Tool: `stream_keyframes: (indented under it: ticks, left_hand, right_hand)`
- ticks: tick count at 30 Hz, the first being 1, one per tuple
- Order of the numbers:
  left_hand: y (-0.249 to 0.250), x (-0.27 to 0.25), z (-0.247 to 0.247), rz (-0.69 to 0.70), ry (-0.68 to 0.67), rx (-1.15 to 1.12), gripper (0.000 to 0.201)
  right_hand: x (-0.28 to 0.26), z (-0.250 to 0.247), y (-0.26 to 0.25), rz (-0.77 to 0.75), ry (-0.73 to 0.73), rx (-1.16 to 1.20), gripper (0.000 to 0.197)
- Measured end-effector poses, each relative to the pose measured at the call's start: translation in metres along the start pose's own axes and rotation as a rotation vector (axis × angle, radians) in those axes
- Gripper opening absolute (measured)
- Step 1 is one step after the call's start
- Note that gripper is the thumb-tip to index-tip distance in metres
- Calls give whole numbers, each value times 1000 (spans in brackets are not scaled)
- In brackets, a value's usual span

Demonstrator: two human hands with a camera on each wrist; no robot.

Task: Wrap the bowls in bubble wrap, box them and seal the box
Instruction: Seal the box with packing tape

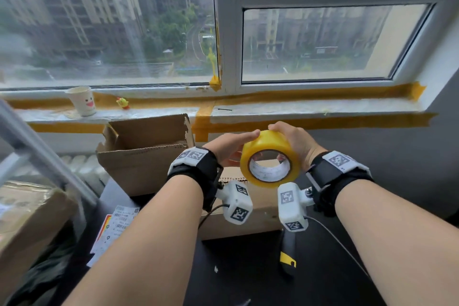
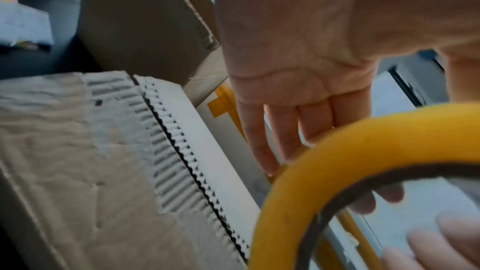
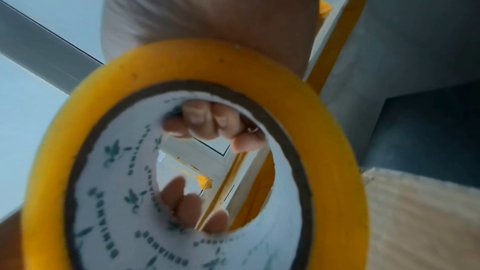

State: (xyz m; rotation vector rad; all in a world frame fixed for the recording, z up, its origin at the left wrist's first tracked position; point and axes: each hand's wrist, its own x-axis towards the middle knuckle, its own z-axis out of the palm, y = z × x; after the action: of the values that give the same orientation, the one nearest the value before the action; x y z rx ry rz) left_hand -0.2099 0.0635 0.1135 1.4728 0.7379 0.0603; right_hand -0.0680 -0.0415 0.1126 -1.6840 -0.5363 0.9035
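Observation:
A yellow tape roll point(image 1: 270, 156) with a white printed core is held in the air between both hands, its opening facing me. My left hand point(image 1: 231, 146) grips its left side, fingers laid over the top and wrapped round the far rim. My right hand point(image 1: 295, 143) grips the right side, its fingertips point(image 3: 207, 122) hooked over the far edge. Below the hands lies a cardboard box point(image 1: 248, 216) with its flaps closed; the seam point(image 2: 182, 151) between them shows in the left wrist view. No bowls or bubble wrap are visible.
An open, empty-looking cardboard box point(image 1: 146, 146) stands behind and to the left. A black and yellow utility knife point(image 1: 288, 253) lies on the dark table in front of the closed box. Printed labels point(image 1: 116, 226) lie left. A paper cup point(image 1: 83, 100) sits on the windowsill.

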Motion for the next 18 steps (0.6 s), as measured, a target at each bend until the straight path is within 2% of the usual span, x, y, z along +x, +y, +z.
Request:
stream_keyframes:
  ticks: [3, 8, 10, 14, 18]
  left_hand:
    - [-3, -8, -12, 14, -41, -99, 40]
    - [-5, -18, -31, 51, -84, -214, 29]
    - [-5, -20, -38, 70, -111, -242, 31]
    - [-9, -21, -50, 70, -164, -274, 37]
    - [-1, -22, -56, 82, -149, -322, 37]
  right_hand:
    - [2, 7, 0, 38, -59, 113, 23]
    - [0, 17, -4, 39, -228, 299, 53]
    - [1, 20, -6, 23, -287, 330, 63]
    - [3, 24, -8, -1, -324, 375, 67]
    - [5, 32, -12, 11, -252, 299, 61]
